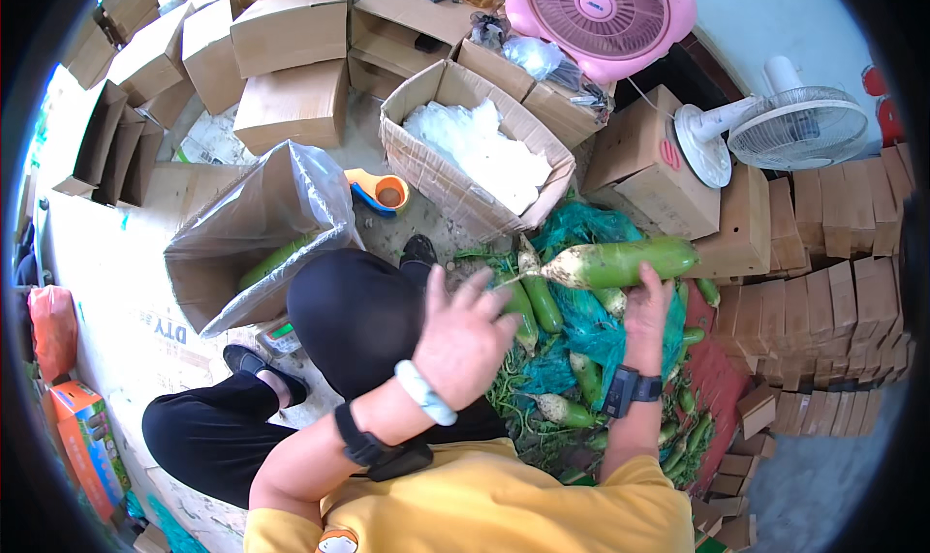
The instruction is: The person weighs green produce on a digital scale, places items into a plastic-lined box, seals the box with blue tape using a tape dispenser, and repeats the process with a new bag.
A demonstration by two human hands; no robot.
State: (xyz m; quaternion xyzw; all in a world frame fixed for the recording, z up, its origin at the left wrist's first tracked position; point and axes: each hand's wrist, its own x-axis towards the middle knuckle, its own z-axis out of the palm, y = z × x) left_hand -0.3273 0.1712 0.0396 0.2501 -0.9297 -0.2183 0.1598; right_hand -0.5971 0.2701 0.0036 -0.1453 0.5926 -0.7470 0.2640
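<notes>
A long green radish (617, 262) with a soil-stained pale end lies level in my right hand (649, 302), the fingers gripping it from below near its green end. Its thin root points left toward my left hand (465, 335), which is blurred, with fingers spread and nothing visible in them. Whether a fingertip touches the root, I cannot tell. Below, more green radishes (541, 299) rest among teal mesh netting (581, 328) and loose leaves (508, 389). To my left, a carton lined with clear plastic (218, 255) leans open, with a green radish (272, 262) inside.
An orange and blue tape dispenser (385, 190) sits beyond my knee. Behind it stands an open carton of white plastic sheets (479, 153). A pink fan (596, 8) and a white fan (795, 128) stand at the far right. Stacked cartons (814, 313) line the right side.
</notes>
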